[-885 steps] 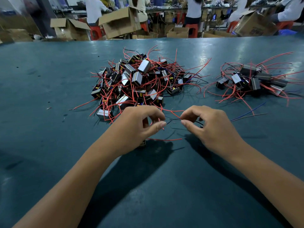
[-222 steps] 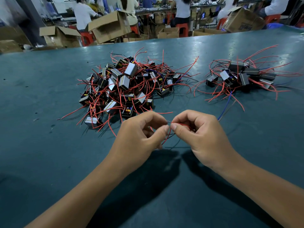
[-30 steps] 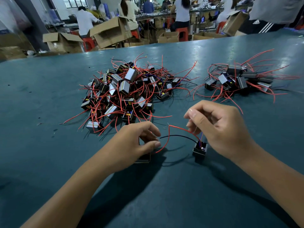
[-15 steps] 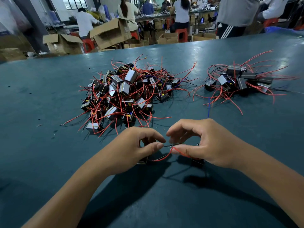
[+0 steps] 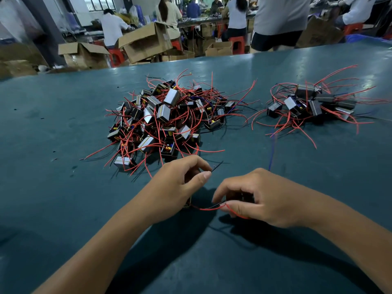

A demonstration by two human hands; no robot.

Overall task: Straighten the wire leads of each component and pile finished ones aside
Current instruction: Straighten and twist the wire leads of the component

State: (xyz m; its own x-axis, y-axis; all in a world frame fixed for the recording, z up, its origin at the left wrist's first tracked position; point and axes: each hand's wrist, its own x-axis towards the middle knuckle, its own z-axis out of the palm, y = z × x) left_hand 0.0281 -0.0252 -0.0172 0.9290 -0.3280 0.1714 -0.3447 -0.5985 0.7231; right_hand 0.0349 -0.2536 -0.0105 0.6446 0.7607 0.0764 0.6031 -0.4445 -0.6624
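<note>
My left hand pinches a black wire lead between thumb and forefinger; its tip sticks out past the fingers. My right hand is curled over a small black component on the table, mostly hidden. A red lead runs from under my left hand to my right thumb. A blue lead pokes out behind my right hand. A large tangled pile of components with red wires lies beyond my left hand. A smaller pile lies at the right.
The work surface is a dark green table. Open cardboard boxes, red stools and several people stand beyond its far edge. A person in a grey shirt is close behind the table.
My hands have drawn apart: the left one moved up and away with the black lead, the right one moved lower and closed over the component. The bent wires between them are pulled out longer.
</note>
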